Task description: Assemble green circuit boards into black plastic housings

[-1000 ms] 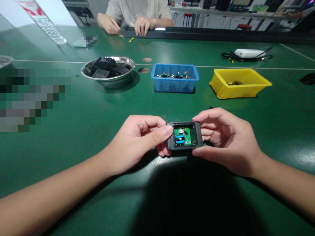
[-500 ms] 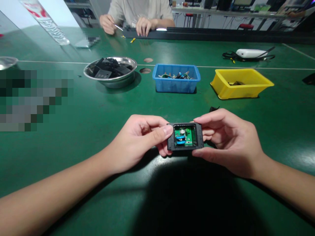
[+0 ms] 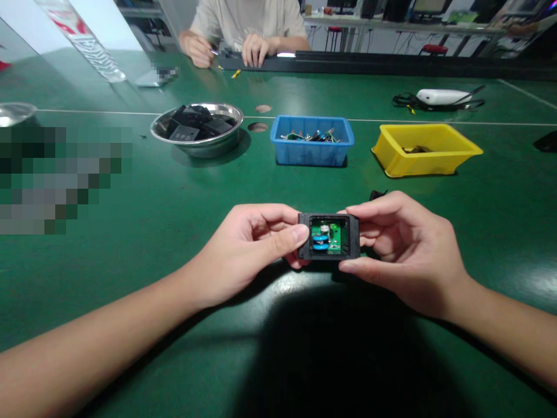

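The case (image 3: 354, 238), black and open-faced, is held over the green table (image 3: 183, 209) between two bare hands; clock positions are read from it, with 12 o'clock pointing away from the worker. Left hand (image 3: 259, 244), at 9 o'clock: grasping the case's left end, thumb laid on the frame, fingers curled behind. Right hand (image 3: 411, 252), at 3 o'clock: grasping the opposite end, fingertips at the far edge, thumb at the near one. Within the case, I see a green board (image 3: 335, 241) bearing two blue discs (image 3: 321, 247) and, just beyond them, a small pale part (image 3: 325, 229). At 2 o'clock, just past the right hand, lies a dark piece (image 3: 378, 194), partly hidden.

Middle row: blue bin (image 3: 311, 154) near 12 o'clock, containing small components; yellow bin (image 3: 424, 164) at 2 o'clock, with dark items low inside; steel bowl (image 3: 213, 147) at 10 o'clock, heaped with black parts (image 3: 191, 123).

Far row: white device (image 3: 444, 97) with black cable (image 3: 404, 101), between 1 and 2 o'clock; bottle (image 3: 89, 43) at 10 o'clock. At 11 o'clock sits a co-worker (image 3: 252, 23), one hand resting on a long black bar (image 3: 391, 65). A red stool (image 3: 433, 50) stands behind, toward 1 o'clock.
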The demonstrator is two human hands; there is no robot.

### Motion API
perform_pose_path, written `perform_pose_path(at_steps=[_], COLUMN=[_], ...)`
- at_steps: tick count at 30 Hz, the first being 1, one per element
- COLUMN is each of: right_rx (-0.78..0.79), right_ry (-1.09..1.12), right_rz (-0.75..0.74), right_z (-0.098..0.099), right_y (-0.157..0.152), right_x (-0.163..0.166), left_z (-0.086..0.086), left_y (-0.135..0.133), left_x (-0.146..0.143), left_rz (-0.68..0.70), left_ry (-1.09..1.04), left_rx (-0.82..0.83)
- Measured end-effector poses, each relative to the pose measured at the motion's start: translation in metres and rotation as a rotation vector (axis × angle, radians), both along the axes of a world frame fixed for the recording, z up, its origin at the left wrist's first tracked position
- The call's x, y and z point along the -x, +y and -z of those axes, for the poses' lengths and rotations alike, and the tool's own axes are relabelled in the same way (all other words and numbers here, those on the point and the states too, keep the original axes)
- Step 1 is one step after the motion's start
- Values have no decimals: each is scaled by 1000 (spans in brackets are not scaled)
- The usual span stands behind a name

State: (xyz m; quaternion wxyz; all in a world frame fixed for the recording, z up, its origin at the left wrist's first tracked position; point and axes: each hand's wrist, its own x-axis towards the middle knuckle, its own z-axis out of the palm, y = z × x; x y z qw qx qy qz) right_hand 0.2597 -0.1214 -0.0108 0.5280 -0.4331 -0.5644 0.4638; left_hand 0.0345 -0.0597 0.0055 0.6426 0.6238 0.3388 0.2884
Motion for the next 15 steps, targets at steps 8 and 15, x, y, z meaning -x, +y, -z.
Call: perform_pose_path(at_steps=[8, 15], right_rx=[48, 44], right_ry=[-14, -24], right_rz=[-53, 19], right_z=[-1, -7], right_y=[2, 3], right_x=[-1, 1], left_z=[-3, -4], left_y=[1, 1], left_x=[-1, -1], left_rz=[3, 4], left_ry=[5, 37], left_rx=[39, 29])
